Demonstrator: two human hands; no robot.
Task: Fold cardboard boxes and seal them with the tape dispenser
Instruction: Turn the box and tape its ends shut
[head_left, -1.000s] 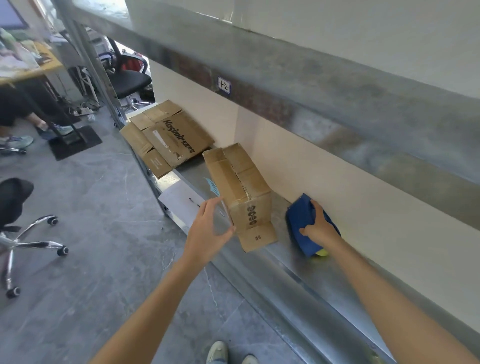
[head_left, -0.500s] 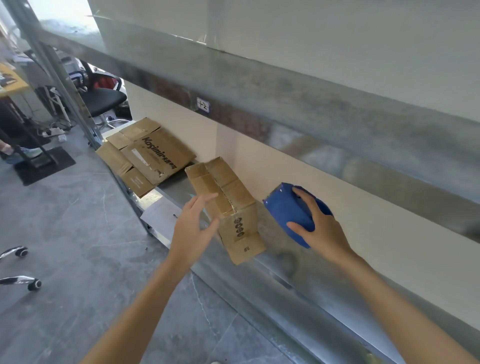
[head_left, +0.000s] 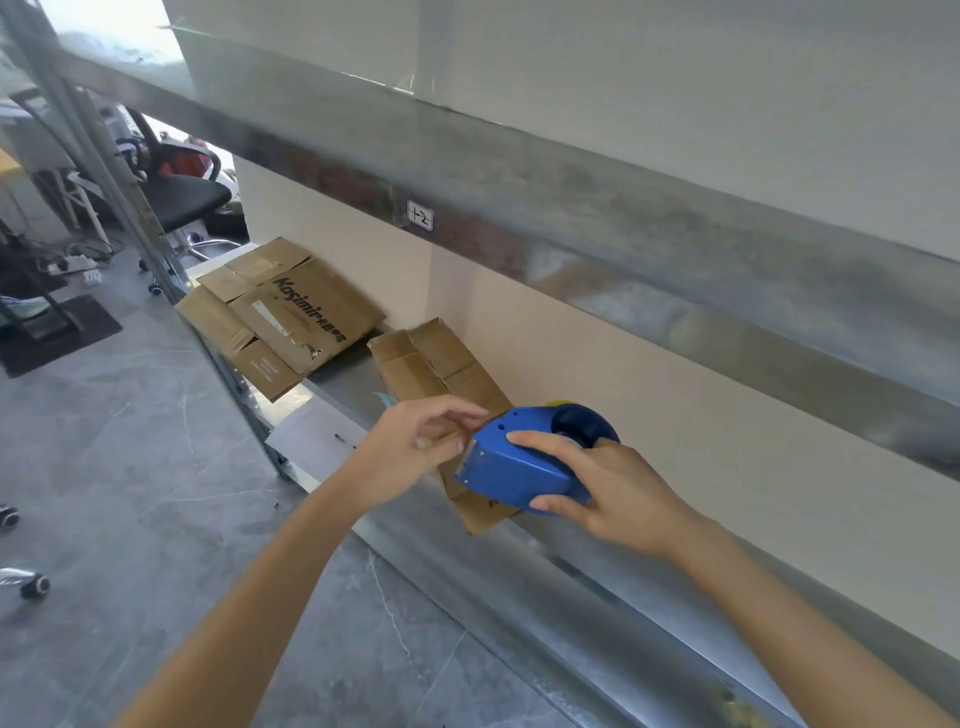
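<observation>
our right hand (head_left: 608, 493) grips dispenser (head_left: 524, 462) | left hand (head_left: 415, 447) curled at its mouth, hold unclear | box (head_left: 441, 364) just behind both

Flat box (head_left: 291, 317), small box (head_left: 441, 364) on shelf (head_left: 639, 613)

**LEGIBLE MARKINGS: ONE BRAND, ONE SHELF TAG**

The flattened cardboard box (head_left: 291, 317), lying beyond and to the left of the fingers (head_left: 457, 413) of the left hand (head_left: 410, 452), is carrying the brand "Kosimir" in bold dark letters across its large panel. Smaller characters trailing after the brand are proving unreadable.

A white tag (head_left: 420, 214) on the metal shelf beam (head_left: 571, 208), well above the fingers of both hands, is showing handwritten marks reading roughly "1-2".

The white sheet (head_left: 311, 441), just left of the left fingers, is bearing a short dark line too small to read.

The folded box (head_left: 441, 364) is showing small illegible print on its lower flap, just left of the thumb of the right hand (head_left: 618, 493).
</observation>
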